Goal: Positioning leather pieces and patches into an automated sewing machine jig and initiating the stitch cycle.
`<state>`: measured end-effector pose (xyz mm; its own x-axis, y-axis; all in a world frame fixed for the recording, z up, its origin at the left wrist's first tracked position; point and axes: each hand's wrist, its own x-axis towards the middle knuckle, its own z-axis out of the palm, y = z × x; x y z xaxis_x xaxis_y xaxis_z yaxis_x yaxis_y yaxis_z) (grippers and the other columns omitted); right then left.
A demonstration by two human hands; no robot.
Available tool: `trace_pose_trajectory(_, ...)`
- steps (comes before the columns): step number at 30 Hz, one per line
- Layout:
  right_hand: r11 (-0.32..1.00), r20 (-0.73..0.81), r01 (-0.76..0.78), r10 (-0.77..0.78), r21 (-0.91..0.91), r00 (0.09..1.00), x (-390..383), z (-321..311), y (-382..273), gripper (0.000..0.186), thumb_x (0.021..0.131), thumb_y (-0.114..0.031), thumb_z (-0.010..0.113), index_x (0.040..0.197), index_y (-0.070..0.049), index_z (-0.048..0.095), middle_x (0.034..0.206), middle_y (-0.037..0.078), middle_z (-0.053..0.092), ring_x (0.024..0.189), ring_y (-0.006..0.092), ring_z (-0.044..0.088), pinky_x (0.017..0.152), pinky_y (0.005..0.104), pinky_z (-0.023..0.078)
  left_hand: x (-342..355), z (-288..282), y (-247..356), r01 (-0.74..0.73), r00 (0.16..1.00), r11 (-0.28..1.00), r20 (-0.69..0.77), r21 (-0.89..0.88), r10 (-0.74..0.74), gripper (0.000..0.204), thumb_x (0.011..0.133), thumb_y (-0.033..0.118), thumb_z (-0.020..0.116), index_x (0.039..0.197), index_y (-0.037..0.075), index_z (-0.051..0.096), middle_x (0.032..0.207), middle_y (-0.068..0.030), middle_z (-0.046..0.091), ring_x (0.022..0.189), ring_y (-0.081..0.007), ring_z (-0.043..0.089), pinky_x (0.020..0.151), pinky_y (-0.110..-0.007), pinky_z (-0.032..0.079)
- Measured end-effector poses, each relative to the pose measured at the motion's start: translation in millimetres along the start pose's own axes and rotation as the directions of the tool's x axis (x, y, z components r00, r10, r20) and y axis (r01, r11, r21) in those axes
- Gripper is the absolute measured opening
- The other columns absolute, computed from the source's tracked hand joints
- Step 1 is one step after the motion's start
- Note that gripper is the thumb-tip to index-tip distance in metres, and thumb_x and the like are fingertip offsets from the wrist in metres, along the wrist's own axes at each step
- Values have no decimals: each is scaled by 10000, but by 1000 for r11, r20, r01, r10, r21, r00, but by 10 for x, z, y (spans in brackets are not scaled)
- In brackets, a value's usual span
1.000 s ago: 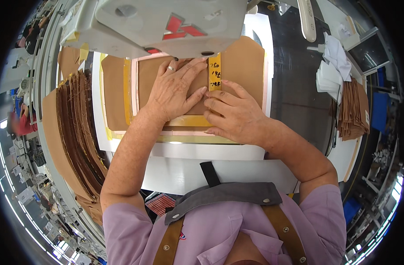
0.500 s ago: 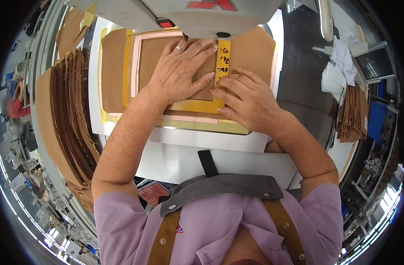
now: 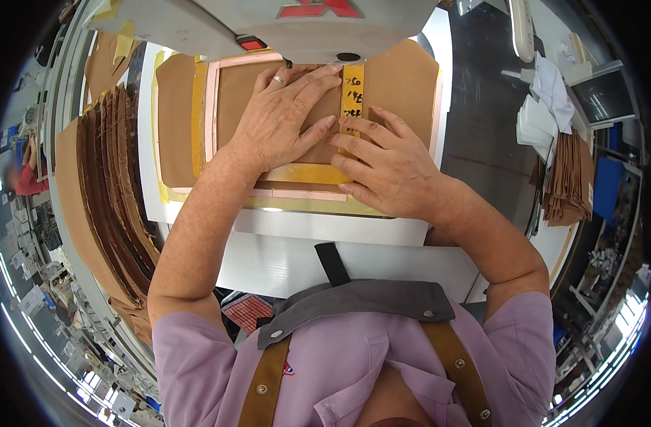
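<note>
Both my hands lie on a brown fabric panel (image 3: 404, 92) framed by yellow and pink strips. My left hand (image 3: 279, 124) is flat on its middle, fingers stretched forward and thumb out, a ring on one finger. The front fingertips reach close to the underside of a white machine head (image 3: 297, 32). To its right, my right hand (image 3: 393, 164) is open, fingers spread and bent a little. Its fingertips touch the corner of the yellow frame (image 3: 311, 173), over the upright yellow strip (image 3: 352, 85) that bears handwritten marks. Neither hand grips anything.
At the left stands a thick row of brown pieces (image 3: 112, 192) with frayed edges. A white board (image 3: 325, 226) lies under the panel. White cloths (image 3: 549, 92), hanging brown pieces (image 3: 569, 181) and a dark screen (image 3: 603, 96) are at the right.
The machine head and panel appear slightly farther left in the picture. My right fingers have slid a little forward along the marked yellow strip. My left hand keeps its flat pose.
</note>
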<state>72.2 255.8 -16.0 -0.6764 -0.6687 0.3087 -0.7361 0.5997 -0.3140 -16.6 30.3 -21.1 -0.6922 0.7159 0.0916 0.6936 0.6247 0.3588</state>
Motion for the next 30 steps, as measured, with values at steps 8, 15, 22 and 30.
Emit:
trace_pose_trajectory(8,999,39,-20,18,51,999,-39,8,2,405,848,-416,741,1126,-131,667,1250,22,599,1324,246,509,1149,583,375,-14,18,0,-33,998,999,-46,44,35,535,922,375,651,1406,155,593,1523,-30,526,1331,-332,507,1106,-512,331)
trace_pose_trajectory(15,999,12,-21,21,38,1000,-72,34,-6,401,845,-425,744,1115,-140,664,1266,22,591,1337,238,499,1159,586,365,-12,17,9,-46,996,996,-70,78,52,518,929,397,647,1388,161,607,1480,-16,547,1272,-282,552,1152,-537,323)
trace_pose_trajectory(22,999,12,-25,24,43,1000,-80,48,-4,395,843,-419,746,1115,-146,660,1281,23,591,1340,236,496,1165,586,354,-10,16,-1,-56,995,994,-80,89,63,511,932,394,652,1386,162,611,1481,-16,550,1275,-281,555,1156,-539,318)
trace_pose_trajectory(30,1000,-12,-21,21,15,1000,-60,49,58,385,850,-417,745,1118,-153,663,1291,20,595,1338,234,500,1156,581,365,19,16,35,-9,999,992,-43,126,15,575,934,402,646,1463,191,558,1506,-32,528,1328,-336,511,1129,-518,297)
